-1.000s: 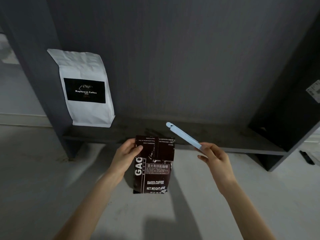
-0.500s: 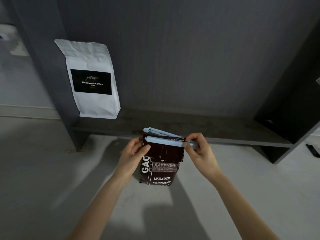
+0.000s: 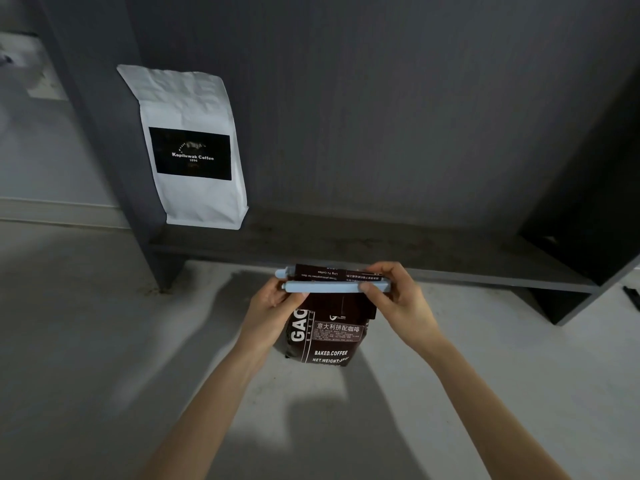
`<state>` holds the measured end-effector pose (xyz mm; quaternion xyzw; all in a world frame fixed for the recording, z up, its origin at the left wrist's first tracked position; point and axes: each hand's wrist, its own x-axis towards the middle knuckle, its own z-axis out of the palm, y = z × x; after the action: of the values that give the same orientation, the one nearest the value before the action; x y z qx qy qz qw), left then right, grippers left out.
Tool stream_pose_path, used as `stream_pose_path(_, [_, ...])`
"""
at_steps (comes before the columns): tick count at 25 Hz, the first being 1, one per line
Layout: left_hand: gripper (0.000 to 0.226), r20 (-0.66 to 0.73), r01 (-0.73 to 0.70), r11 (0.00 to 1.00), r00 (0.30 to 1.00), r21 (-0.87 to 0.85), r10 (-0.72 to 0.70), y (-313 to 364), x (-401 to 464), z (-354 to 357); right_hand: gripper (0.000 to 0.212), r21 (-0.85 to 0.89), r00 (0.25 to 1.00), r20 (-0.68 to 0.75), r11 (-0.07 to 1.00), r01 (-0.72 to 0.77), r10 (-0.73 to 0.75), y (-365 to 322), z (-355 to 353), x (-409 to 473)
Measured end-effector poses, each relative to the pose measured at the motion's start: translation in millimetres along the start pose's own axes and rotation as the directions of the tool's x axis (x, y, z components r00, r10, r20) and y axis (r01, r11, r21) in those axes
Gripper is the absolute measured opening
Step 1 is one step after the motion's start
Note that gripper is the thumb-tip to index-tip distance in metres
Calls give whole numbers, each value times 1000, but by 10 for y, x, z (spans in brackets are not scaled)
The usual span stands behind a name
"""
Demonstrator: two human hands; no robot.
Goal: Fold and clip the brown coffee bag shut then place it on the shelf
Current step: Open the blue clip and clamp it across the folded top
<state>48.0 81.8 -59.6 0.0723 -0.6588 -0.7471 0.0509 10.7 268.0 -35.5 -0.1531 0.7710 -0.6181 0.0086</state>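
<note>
a dark grey wooden shelf (image 3: 398, 252) runs low across the view, just beyond the fingers (image 3: 372, 291) and above them in the picture. on its left end, up and to the left of the fingers, a white paper coffee bag with a black label (image 3: 194, 147) stands upright, leaning against the shelf's dark back panel. under the fingers lies a pale grey concrete floor (image 3: 86, 341).

the left hand (image 3: 277, 306) hides the left edge of the bag (image 3: 325, 337), the right hand (image 3: 394, 299) hides the right end of the clip (image 3: 329, 287), the small print on the bag is too tiny to read, and both arms run off the bottom edge.
</note>
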Motion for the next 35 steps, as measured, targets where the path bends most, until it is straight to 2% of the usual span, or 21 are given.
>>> stream_pose_path(4, [33,0,6,1000,1000,-18,-6,-15,3,-1,20,58,998,-62,998,23,-19,-5,56,-18])
stream_pose_path(12, [33,-2,-12,1000,1000,25,12,-19,-8,-4,18,54,995,-98,998,21,-16,16,87,-21])
stream_pose_path(17, [34,107,-41,999,993,-2,41,40,-3,-76,19,69,994,-104,997,25,-18,28,93,-40])
stream_pose_path(20, [24,120,-59,998,991,30,55,54,11,-123,19,81,995,-103,997,15,-6,21,89,-51])
stream_pose_path(22, [14,66,-72,997,995,9,71,42,12,-123,19,75,995,-103,997,13,-6,21,94,-55])
stream_pose_path(25, [11,31,-66,997,997,-48,67,16,6,-86,19,65,993,-115,998,13,-5,28,99,-66])
stream_pose_path(29, [26,78,-59,994,995,-91,66,-19,29,-90,19,73,993,-121,997,23,-14,23,104,-74])
stream_pose_path(35, [19,69,-73,980,994,-185,87,-36,82,-76,21,48,992,-122,998,31,-25,34,117,-67])
